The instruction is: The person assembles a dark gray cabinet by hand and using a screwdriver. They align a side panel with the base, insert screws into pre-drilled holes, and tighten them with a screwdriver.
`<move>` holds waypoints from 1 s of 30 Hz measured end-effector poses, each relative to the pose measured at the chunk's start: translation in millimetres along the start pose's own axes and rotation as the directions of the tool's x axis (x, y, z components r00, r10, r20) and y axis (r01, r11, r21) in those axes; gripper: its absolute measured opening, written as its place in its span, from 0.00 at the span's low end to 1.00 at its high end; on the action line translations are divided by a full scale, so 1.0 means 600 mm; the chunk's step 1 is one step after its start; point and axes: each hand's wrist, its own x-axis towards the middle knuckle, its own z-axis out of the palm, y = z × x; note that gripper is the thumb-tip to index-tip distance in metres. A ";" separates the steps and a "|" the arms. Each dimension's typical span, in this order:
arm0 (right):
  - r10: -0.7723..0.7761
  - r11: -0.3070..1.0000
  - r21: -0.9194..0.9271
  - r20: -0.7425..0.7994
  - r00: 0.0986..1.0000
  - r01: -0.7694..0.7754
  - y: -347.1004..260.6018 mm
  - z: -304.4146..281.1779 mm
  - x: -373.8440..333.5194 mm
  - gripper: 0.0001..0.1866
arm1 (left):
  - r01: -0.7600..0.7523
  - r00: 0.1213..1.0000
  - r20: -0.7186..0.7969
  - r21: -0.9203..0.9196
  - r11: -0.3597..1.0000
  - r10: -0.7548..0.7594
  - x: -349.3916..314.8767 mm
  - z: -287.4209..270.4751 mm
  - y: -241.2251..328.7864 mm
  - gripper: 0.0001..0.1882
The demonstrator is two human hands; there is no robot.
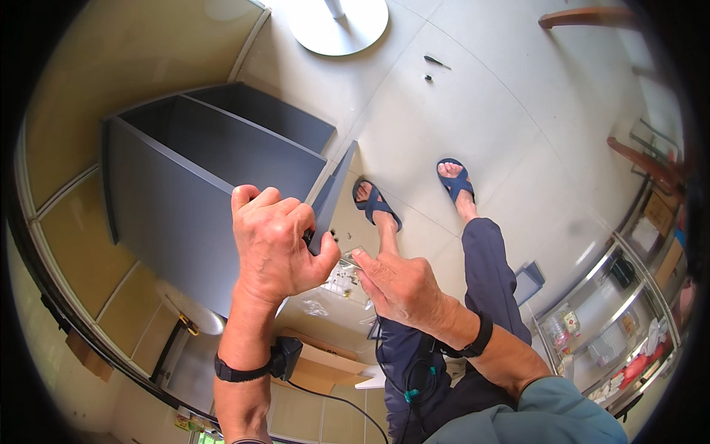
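My left hand is closed in a fist beside the front edge of a dark grey cabinet. A bit of something black shows between its fingers; the rest is hidden. Close to its thumb, my right hand pinches with thumb and forefinger at a small, shiny piece too small to name. A narrow grey-blue panel stands at the cabinet's open front, just beyond my left hand. Below the fingertips, small metal fittings lie beside a clear plastic bag.
A screwdriver and a small black piece lie on the tiled floor ahead. A round white stand base is at the far side. Cardboard lies near my left forearm. To the right stands a metal-framed glass shelf.
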 end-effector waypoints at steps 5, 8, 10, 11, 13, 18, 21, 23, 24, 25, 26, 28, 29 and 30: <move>0.380 0.636 0.547 0.392 0.838 -0.545 -0.015 -0.025 0.024 0.14 | 0.001 1.000 0.016 0.028 1.000 -0.002 -0.004 -0.009 -0.010 0.12; 0.342 0.207 0.654 0.648 0.680 -0.727 0.001 -0.039 0.031 0.14 | -0.002 1.000 -0.008 0.009 1.000 0.002 0.002 -0.007 -0.005 0.12; 0.340 0.222 0.661 0.636 0.693 -0.717 0.002 -0.039 0.024 0.14 | 0.004 1.000 0.003 0.007 1.000 -0.004 0.000 -0.004 -0.001 0.12; 0.411 0.408 0.625 0.524 0.746 -0.665 -0.006 -0.042 0.023 0.15 | 0.006 1.000 0.011 0.008 1.000 -0.006 0.000 -0.003 0.000 0.12; 0.454 0.580 0.549 0.396 0.798 -0.602 -0.012 -0.042 0.020 0.15 | 0.011 1.000 0.012 0.010 1.000 -0.011 -0.002 -0.003 -0.002 0.12; 0.024 0.997 -0.067 -0.012 1.000 -0.025 -0.020 -0.019 -0.006 0.14 | 0.012 1.000 0.010 0.011 1.000 -0.012 0.000 -0.006 -0.003 0.12; -0.251 0.945 -0.254 -0.163 0.954 0.205 -0.020 0.002 -0.014 0.17 | 0.018 1.000 0.018 0.008 1.000 -0.019 0.001 -0.006 0.000 0.12; -0.485 0.760 -0.534 -0.090 0.870 0.369 -0.002 0.009 -0.017 0.18 | 0.022 0.999 0.033 0.018 1.000 -0.022 0.001 -0.007 0.001 0.12; -0.485 0.763 -0.531 -0.093 0.869 0.369 0.003 0.009 -0.015 0.18 | 0.020 0.999 0.037 0.021 1.000 -0.021 0.002 -0.006 0.001 0.12; -0.494 0.787 -0.474 -0.103 0.863 0.394 0.007 0.008 -0.011 0.17 | 0.010 1.000 0.018 0.020 1.000 -0.010 0.005 -0.004 0.002 0.12; -0.501 0.810 -0.410 -0.111 0.858 0.420 0.007 0.009 -0.003 0.17 | 0.004 1.000 0.002 0.022 1.000 -0.004 0.003 -0.003 0.000 0.12; 0.028 0.967 0.256 -0.057 0.998 -0.012 -0.005 -0.007 0.001 0.16 | 0.001 1.000 -0.007 0.023 1.000 -0.001 0.003 0.001 0.000 0.12; 0.408 0.510 0.699 0.317 0.856 -0.501 -0.012 -0.020 0.006 0.16 | 0.001 1.000 -0.024 0.023 1.000 -0.001 -0.001 0.000 -0.002 0.11; 0.439 0.379 0.689 0.454 0.776 -0.618 -0.012 -0.045 0.025 0.17 | 0.001 1.000 -0.023 0.025 1.000 -0.001 -0.002 -0.003 -0.002 0.11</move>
